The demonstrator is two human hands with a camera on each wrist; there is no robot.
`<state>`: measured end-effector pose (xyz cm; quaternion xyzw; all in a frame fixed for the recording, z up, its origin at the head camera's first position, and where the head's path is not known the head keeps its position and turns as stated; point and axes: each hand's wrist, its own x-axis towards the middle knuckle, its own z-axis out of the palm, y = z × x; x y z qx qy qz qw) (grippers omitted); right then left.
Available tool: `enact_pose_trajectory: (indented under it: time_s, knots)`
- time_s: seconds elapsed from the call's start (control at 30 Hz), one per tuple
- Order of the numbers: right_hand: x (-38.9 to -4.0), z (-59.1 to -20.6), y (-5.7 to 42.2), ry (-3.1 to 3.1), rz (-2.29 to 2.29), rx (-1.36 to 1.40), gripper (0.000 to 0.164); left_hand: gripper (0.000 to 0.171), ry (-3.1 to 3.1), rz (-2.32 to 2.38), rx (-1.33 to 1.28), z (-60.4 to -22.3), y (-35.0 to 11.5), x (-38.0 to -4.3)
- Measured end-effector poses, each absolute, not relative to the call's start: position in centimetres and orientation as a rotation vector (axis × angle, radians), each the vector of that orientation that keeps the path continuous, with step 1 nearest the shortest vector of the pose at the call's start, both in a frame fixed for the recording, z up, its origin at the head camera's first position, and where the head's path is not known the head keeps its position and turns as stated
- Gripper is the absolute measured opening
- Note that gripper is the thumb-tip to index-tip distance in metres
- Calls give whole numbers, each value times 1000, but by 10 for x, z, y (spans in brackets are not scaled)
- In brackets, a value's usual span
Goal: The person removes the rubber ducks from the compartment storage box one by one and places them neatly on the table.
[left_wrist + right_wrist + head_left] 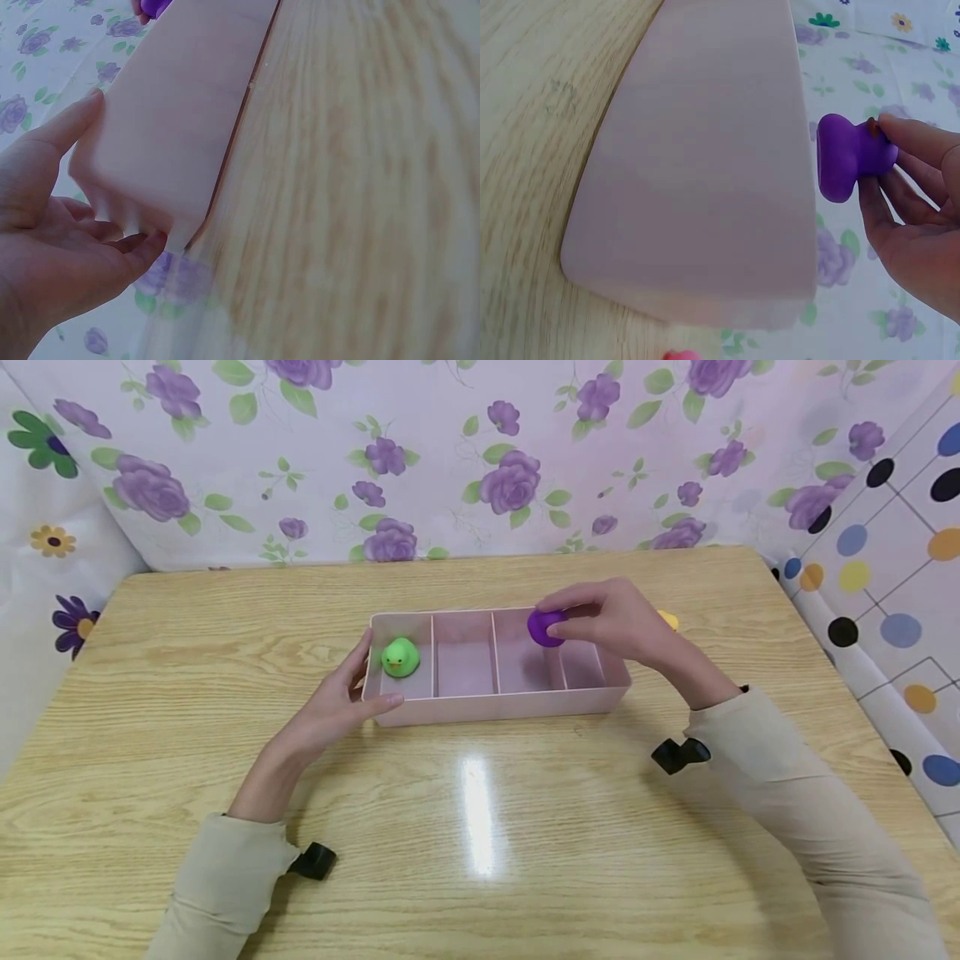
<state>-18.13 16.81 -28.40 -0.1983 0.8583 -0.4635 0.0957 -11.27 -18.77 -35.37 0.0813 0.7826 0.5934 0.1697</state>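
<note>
A pale pink divided box (495,707) lies on the table, its row of compartments running left to right. My left hand (330,702) holds its left end, thumb on the front rim and fingers along the end wall. In the leftmost compartment sits a green rubber duck (401,657). My right hand (618,620) pinches a purple rubber duck (847,156) by its head between thumb and fingers. That duck hangs over the third compartment from the left, above the box's rim in the right wrist view.
Behind the right hand, a yellow object (668,621) shows partly on the wooden table (225,643). A pink-red object (682,355) peeks in at the bottom of the right wrist view. Flowered sheeting (450,468) stands along the table's back edge; dotted sheeting (892,585) is at the right.
</note>
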Motion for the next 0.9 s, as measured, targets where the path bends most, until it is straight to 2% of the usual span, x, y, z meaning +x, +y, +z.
enact_pose_trajectory:
  time_s: [0.9]
  knots:
    - [-193,-282,216,2648,-1248,-471,34,96,2224,1706,242,-352,-187,-111]
